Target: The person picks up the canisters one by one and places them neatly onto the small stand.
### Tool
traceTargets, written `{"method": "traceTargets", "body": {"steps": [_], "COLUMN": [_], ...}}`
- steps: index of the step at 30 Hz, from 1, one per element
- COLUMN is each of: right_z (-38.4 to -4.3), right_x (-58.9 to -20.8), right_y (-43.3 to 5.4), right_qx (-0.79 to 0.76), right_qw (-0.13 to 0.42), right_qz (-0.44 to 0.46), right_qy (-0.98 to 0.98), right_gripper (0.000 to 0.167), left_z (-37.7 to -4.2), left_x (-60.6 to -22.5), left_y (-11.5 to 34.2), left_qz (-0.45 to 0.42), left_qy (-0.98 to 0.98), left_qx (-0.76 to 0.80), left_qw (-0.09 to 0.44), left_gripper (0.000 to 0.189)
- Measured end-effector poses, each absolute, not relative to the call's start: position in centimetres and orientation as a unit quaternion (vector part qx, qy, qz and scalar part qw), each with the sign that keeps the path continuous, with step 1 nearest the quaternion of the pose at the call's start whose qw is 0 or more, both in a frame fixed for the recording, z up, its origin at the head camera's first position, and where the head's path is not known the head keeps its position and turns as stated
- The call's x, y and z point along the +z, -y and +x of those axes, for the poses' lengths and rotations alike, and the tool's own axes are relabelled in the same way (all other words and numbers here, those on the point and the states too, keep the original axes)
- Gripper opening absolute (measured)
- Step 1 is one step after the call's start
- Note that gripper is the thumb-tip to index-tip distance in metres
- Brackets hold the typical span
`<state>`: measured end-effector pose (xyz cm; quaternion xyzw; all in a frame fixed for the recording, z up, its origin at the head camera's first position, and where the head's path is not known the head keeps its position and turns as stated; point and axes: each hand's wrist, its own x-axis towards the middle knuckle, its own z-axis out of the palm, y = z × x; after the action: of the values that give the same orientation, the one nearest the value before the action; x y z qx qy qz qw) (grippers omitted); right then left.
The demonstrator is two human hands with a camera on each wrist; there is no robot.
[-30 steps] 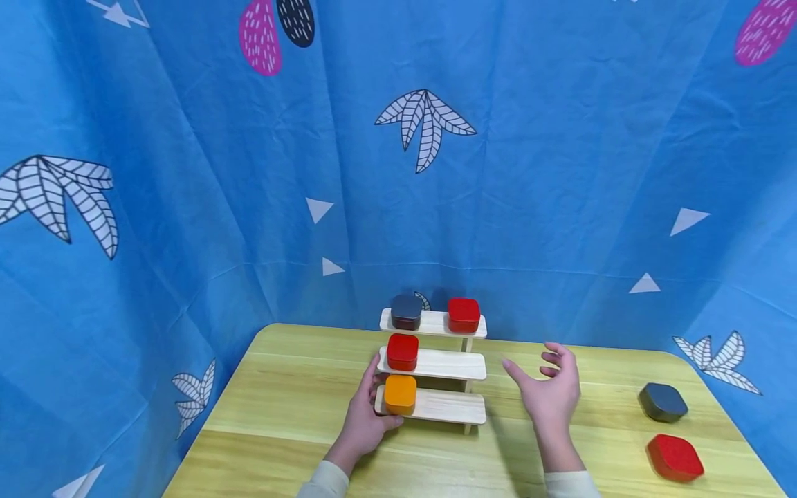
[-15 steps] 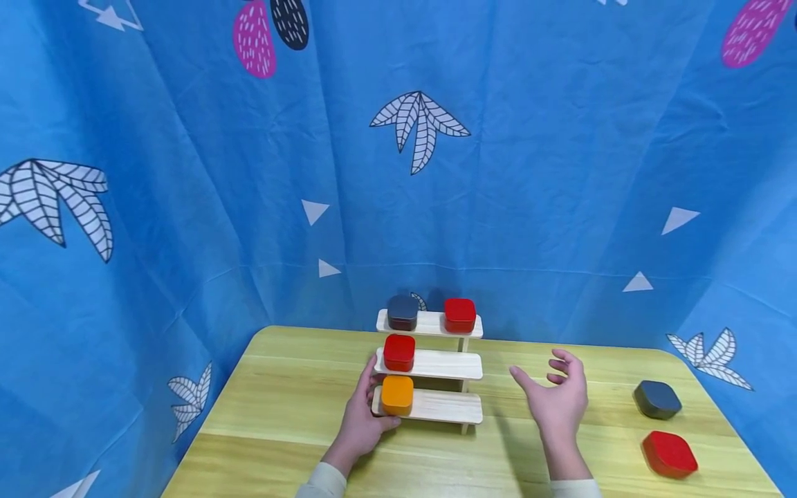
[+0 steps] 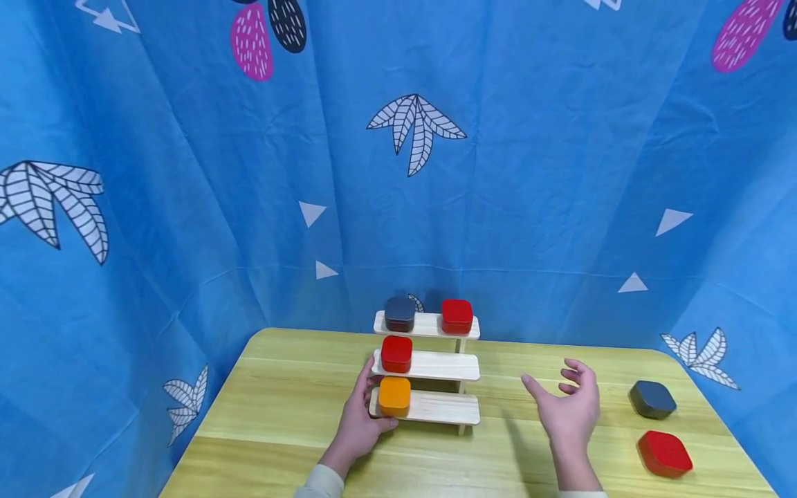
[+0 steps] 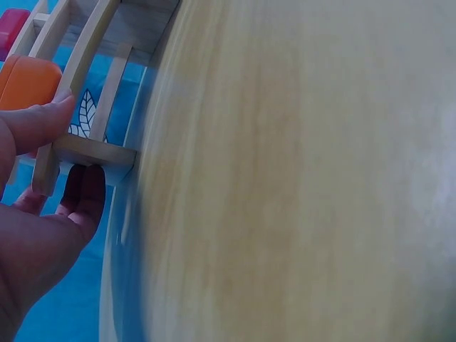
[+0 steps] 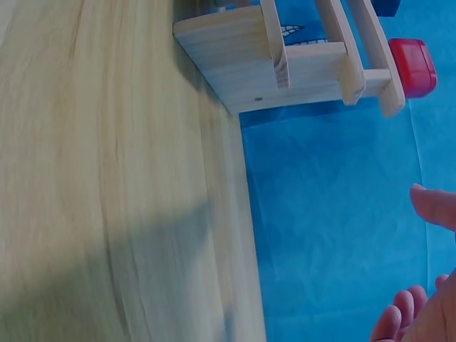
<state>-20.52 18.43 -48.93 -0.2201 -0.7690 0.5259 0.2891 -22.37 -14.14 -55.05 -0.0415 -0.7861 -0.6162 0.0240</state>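
Observation:
A three-tier wooden display stand (image 3: 442, 407) stands on the table. My left hand (image 3: 358, 425) grips its left end, thumb on the front edge of the lowest step, fingers round the side; the left wrist view shows the thumb (image 4: 43, 121) beside an orange box (image 4: 28, 82). The orange box (image 3: 395, 395) sits at the left of the lowest step, a red box (image 3: 396, 353) at the left of the middle one. On top are a dark blue box (image 3: 400, 313) and another red box (image 3: 457, 316). My right hand (image 3: 569, 408) hovers right of the stand, holding nothing, thumb spread from curved fingers.
On the table's right side lie a dark grey box (image 3: 652, 399) and, nearer, a red box (image 3: 665, 453). The wooden table (image 3: 280, 394) ends at a blue patterned cloth (image 3: 529, 173) hanging behind and at both sides.
My right hand has drifted a little rightward, away from the stand and towards the loose boxes. The left hand keeps its hold on the stand. The head view has shifted slightly.

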Motion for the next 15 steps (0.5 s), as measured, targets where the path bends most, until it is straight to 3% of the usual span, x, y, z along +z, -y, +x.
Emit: {"method": "traceTargets", "body": {"steps": [15], "right_z": [-19.4], "right_x": [-49.9], "right_y": [-20.5], "right_qx": [0.513], "right_qw": [0.279], "right_qz": [-0.265], "right_qy": [0.768], "right_gripper": [0.078], "left_z": [-22.4], "left_x": [-55.2], "left_y": [14.3], "left_qz": [-0.046], "left_qy": [0.784], "left_qx": [-0.619], "left_qw": [0.026], "left_gripper": [0.128]}}
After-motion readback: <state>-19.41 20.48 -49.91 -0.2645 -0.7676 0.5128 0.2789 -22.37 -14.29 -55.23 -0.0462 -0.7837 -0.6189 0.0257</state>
